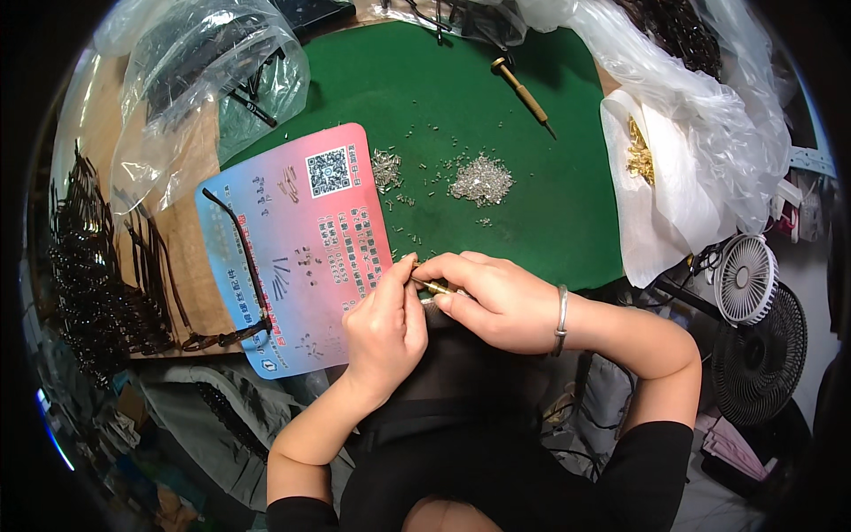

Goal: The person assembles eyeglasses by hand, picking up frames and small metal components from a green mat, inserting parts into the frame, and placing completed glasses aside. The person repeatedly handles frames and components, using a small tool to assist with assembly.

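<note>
My left hand (387, 326) is closed in a pinch near the front edge of the green mat. What its fingertips hold is too small and covered to name. My right hand (493, 303), with a metal bangle at the wrist, is wrapped round a small brass-coloured screwdriver (436, 286). Its tip points at the left fingertips, where the fingers hide the contact. Beyond the hands, a pile of tiny silvery screws (481, 180) lies on the green mat (425, 89). A smaller heap of similar pieces (385, 170) sits by the pink-and-blue printed sheet (341, 213).
A second screwdriver (525, 97) lies at the far right of the mat. One dark glasses temple (244, 235) crosses the sheet. Many dark glasses frames (97, 275) are heaped at left. Gold-coloured small parts (639, 152) rest on white wrapping at right. A white fan (745, 279) stands beyond.
</note>
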A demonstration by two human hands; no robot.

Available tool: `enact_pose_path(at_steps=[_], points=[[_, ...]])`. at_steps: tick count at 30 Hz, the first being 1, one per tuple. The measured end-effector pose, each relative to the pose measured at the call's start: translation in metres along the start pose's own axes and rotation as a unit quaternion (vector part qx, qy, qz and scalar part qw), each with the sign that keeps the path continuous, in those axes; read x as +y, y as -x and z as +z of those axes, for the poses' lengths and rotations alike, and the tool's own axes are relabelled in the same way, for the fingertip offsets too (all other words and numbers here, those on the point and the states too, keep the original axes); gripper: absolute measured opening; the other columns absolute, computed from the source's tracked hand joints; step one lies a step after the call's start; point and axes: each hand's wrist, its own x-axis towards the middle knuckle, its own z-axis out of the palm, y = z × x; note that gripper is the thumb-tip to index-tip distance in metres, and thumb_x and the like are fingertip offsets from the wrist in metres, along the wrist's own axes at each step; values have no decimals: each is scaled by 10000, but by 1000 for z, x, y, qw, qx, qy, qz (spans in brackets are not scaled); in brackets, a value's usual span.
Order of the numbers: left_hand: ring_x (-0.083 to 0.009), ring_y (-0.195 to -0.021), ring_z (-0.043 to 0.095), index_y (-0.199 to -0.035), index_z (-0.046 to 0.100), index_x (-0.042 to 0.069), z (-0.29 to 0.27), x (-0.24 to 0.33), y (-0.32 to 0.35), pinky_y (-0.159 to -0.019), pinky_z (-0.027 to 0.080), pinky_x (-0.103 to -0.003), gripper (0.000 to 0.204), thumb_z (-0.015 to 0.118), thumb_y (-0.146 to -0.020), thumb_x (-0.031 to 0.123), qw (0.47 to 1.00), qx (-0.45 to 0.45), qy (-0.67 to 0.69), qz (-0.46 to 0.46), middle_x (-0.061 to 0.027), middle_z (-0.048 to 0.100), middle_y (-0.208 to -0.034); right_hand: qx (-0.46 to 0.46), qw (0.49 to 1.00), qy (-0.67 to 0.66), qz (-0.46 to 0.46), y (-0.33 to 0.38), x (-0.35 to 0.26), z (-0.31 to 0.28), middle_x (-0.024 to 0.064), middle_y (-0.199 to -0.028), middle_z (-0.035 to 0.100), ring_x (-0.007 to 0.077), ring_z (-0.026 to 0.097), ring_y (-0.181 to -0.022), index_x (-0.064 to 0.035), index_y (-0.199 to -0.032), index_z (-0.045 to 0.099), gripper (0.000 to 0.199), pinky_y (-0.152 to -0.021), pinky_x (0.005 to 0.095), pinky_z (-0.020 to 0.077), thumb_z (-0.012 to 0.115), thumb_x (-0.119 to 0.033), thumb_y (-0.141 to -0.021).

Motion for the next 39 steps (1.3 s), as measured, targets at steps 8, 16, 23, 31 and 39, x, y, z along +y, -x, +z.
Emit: enact_pose_path(at_steps=[8, 16, 23, 31, 39], points=[[-255, -677, 660, -1041, 593, -29, -2, 3, -6, -612, 509, -299, 243, 537, -805, -52, 1000, -18, 12, -7, -180, 649, -816, 22, 999, 43, -7, 0, 5, 1, 166, -1024, 582, 317, 548, -968, -18, -1144, 506, 295, -855, 384, 437, 480, -134, -875], [-279, -746, 663, -1093, 554, -2, -8, 10, -25, -622, 521, -342, 266, 542, -829, -36, 1000, 26, -4, 1, -168, 651, -851, 132, 958, 248, -47, 32, -4, 0, 150, -913, 483, 329, 597, -663, -92, -1207, 464, 349, -593, 405, 522, 523, -171, -872], [-317, -702, 624, -1083, 555, 65, 17, 20, -143, -627, 496, -380, 272, 536, -817, 10, 975, 36, -115, 188, -144, 609, -873, 226, 942, 223, -109, 30, 29, -11, 135, -907, 475, 306, 588, -660, -47, -1148, 487, 323, -573, 386, 514, 553, -162, -853], [-279, -707, 621, -873, 558, 79, 23, -22, -208, -583, 515, -373, 140, 539, -740, 42, 906, -11, -325, 272, -114, 540, -818, 212, 941, 223, -143, 31, 42, -17, 122, -886, 483, 274, 577, -647, -41, -1117, 504, 301, -554, 354, 504, 558, -174, -852], [-331, -855, 596, -991, 604, 53, -24, -11, -201, -731, 478, -388, 187, 561, -810, 68, 974, -40, -174, 136, -145, 598, -888, 189, 945, 222, -148, 29, 41, -20, 128, -888, 495, 290, 589, -667, -39, -1101, 504, 290, -579, 380, 504, 558, -183, -856]])
